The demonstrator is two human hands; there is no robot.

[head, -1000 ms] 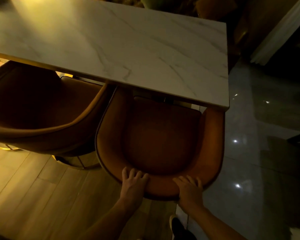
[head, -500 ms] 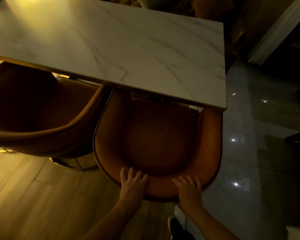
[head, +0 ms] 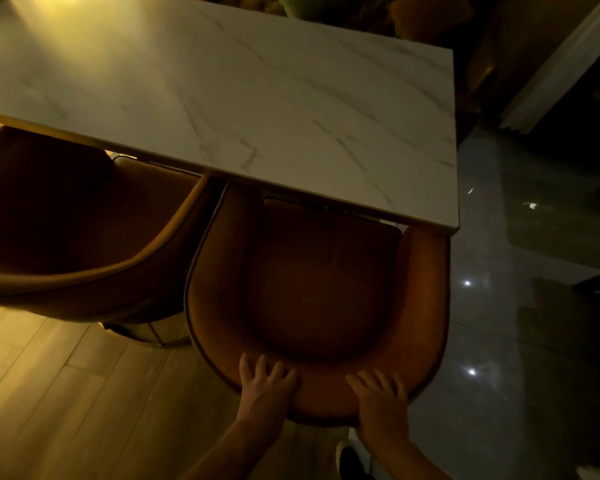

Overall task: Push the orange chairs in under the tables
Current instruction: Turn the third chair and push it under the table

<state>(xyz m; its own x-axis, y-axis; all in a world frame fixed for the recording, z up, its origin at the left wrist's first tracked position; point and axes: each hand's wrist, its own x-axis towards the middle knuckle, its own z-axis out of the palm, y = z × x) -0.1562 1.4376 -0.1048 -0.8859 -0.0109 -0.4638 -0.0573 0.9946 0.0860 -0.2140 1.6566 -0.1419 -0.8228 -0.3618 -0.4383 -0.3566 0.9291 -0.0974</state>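
Note:
An orange tub chair [head: 319, 289] stands right in front of me, its front edge tucked under the white marble table [head: 222, 98]. My left hand [head: 265, 386] and my right hand [head: 381, 398] both rest on the top of its curved backrest, fingers spread over the rim. A second orange chair [head: 77, 237] stands to the left, touching the first one, its seat partly under the same table.
Wooden floor [head: 66, 393] lies at the lower left, glossy dark tiles [head: 516, 341] to the right. A metal chair base [head: 146, 332] shows under the left chair. My shoe [head: 349, 460] is just behind the chair. A pale curtain [head: 561, 64] hangs at the far right.
The chair and table have shifted very slightly left in view; both hands keep the same hold on the backrest.

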